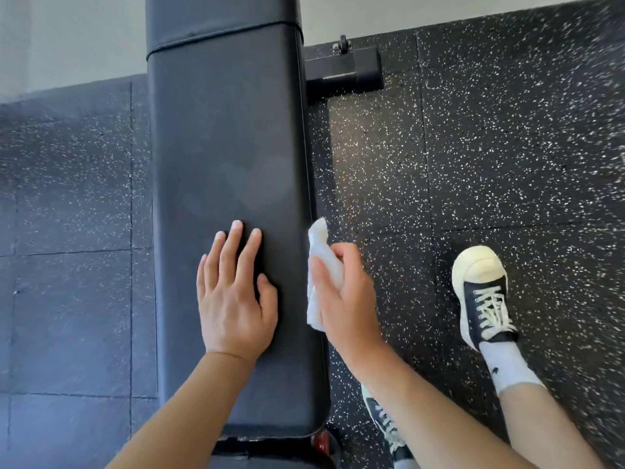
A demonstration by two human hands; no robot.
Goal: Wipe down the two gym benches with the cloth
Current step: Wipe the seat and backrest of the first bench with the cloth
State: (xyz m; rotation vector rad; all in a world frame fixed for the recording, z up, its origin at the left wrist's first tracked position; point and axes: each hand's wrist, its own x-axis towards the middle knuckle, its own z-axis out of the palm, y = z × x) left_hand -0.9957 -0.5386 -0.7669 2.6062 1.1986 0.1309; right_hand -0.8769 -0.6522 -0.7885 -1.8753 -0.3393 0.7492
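Speckled rubber floor tiles (507, 147); black-and-white sneaker (484, 296), white sock (505, 365); pale wall (67, 35).
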